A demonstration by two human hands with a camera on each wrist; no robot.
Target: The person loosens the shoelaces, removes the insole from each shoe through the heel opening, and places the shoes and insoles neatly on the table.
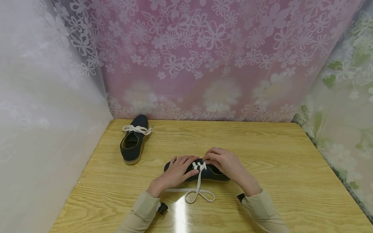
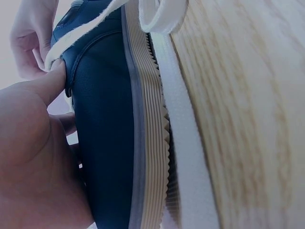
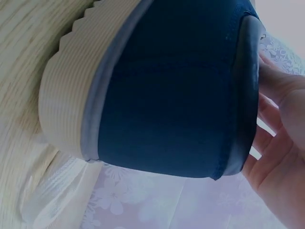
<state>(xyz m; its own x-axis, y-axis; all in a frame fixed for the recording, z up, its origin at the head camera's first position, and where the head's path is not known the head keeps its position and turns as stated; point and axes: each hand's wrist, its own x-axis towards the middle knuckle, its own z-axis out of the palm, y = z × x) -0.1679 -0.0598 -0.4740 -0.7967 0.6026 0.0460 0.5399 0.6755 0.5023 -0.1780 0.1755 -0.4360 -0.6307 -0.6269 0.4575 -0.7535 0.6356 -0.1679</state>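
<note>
A dark blue shoe (image 1: 214, 175) with a ribbed tan sole lies on the table, its toe to the left. My left hand (image 1: 177, 173) grips its front part, fingers over the top and thumb beside the lacing. At the upper eyelets my right hand (image 1: 225, 163) pinches the white shoelace (image 1: 199, 166), its fingertips partly hidden. One long lace end (image 1: 198, 187) falls over the near side and loops on the wood. In the left wrist view the thumb presses by the lace (image 2: 81, 34). The heel (image 3: 167, 119) fills the right wrist view.
A matching dark shoe (image 1: 131, 149) with its white lace tied in a bow (image 1: 137, 129) stands at the table's back left. The wooden table (image 1: 262, 139) is bounded by flowered curtains (image 1: 198, 81) at the back and sides.
</note>
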